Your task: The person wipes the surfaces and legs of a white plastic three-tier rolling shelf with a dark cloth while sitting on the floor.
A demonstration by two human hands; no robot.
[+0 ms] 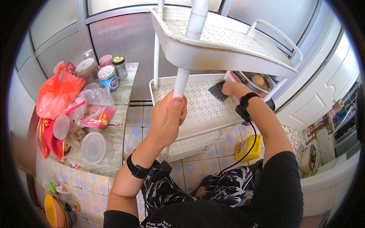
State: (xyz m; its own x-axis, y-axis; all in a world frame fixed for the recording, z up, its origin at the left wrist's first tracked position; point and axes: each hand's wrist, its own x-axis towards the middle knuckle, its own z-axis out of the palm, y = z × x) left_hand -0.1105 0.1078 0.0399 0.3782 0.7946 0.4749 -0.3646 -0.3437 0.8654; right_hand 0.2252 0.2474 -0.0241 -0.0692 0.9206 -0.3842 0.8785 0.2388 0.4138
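A white plastic shelf rack with perforated trays stands in front of me. My left hand (168, 118) is closed around its white upright post (182, 81), between the top tray (216, 55) and the middle tray (199, 114). With my right hand (230, 89) I hold a dark grey cloth (218, 91) down on the right back part of the middle tray, under the top tray. The fingertips of my right hand are partly hidden by the wrist and cloth. Below the middle tray, the lower tray (191, 145) shows in part.
At the left, a wood-patterned table (119, 111) bears a red plastic bag (58, 92), lidded jars (108, 77) and plastic tubs (94, 147). A yellow jug (248, 148) stands on the tiled floor. Behind my right forearm sits a metal pot (256, 81); a white door (316, 94) is at the right.
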